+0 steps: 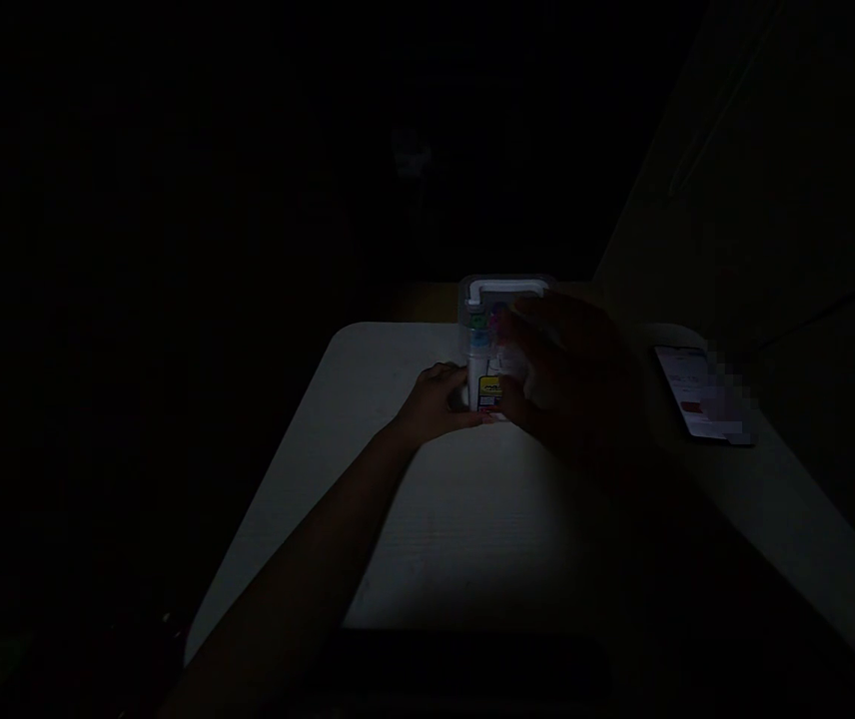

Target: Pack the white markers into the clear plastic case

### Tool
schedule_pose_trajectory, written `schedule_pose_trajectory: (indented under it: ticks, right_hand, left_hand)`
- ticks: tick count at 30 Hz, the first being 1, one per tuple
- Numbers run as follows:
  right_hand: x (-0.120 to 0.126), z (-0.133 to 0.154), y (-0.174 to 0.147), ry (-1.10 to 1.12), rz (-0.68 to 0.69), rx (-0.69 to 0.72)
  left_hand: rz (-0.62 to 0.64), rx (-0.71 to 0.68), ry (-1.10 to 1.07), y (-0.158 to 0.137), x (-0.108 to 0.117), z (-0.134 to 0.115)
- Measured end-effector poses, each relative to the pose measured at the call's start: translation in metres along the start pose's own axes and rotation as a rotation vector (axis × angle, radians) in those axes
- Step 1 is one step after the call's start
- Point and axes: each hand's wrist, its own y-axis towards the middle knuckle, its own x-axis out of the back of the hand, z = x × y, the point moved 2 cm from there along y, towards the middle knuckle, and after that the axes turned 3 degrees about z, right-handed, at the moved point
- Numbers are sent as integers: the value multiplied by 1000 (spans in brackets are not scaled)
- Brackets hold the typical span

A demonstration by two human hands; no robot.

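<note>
A clear plastic case with a white carry handle stands upright near the far edge of the table. Green, blue and pink items show through its upper part, and a yellow and black label is on its front. My left hand grips the case low on its left side, thumb across the front. From the right, my right hand curls its fingers and thumb round the upper right side, hiding much of it. That hand is in deep shadow, so its exact contact is hard to see.
The pale table has rounded corners. A phone with a lit screen lies at its right side. A wall rises on the right, with a dark cable against it. Most of the room is too dark to make out.
</note>
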Motion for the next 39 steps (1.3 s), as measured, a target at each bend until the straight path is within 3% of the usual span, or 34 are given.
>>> schedule_pose_trajectory:
  ticks: [4, 11, 17, 26, 33, 37, 39]
  right_hand:
    - [2, -8, 4, -12, 23, -16]
    - [-6, -14, 5, 157, 41, -135]
    - [-6, -13, 5, 136, -22, -122]
    - [-7, -12, 4, 148, -2, -165]
    - [-8, -11, 4, 110, 128, -234]
    - [-10, -11, 3, 113, -25, -139]
    - [-10, -11, 2, 101, -18, -140]
  left_hand:
    - [22, 22, 16, 0, 4, -4]
    - [24, 32, -3, 0, 3, -4]
    - [38, 58, 15, -1, 5, -6]
    - [28, 40, -1, 0, 6, -7]
    - [29, 45, -20, -1, 5, -6]
    - [30, 48, -5, -1, 5, -8]
    - [33, 44, 2, -1, 6, -8]
